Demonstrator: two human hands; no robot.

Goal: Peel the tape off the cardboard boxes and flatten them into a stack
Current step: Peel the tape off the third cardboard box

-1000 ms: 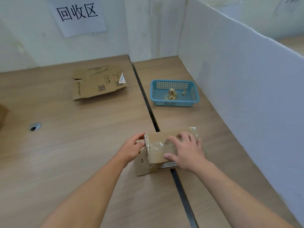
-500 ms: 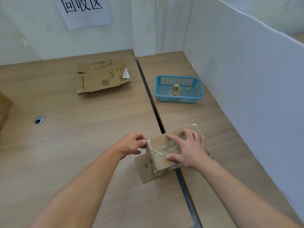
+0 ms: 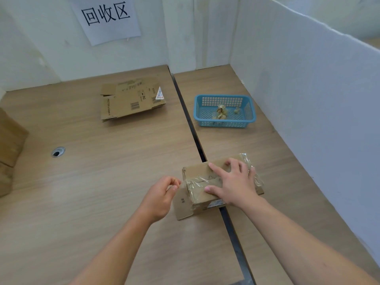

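A wood-grain desk (image 3: 82, 192) has two tops that meet at a dark seam (image 3: 190, 128) running from the back edge to the front. A round cable hole (image 3: 58, 151) sits near the left edge. A blue mesh basket (image 3: 224, 124) stands toward the back right corner, between the seam and a white partition (image 3: 308, 99) along the right edge. A paper sign (image 3: 107, 17) with three black characters hangs on the back wall (image 3: 30, 48).

Free: bare tabletop (image 3: 92, 192) up to flattened cardboard (image 3: 131, 99). Blocking: white partition (image 3: 308, 110) along my right; blue basket (image 3: 225, 124) near it; brown boxes (image 3: 10, 140) at left edge; taped box (image 3: 195, 169) under my right hand (image 3: 234, 184), tape (image 3: 197, 179) pinched in my left hand (image 3: 162, 196).
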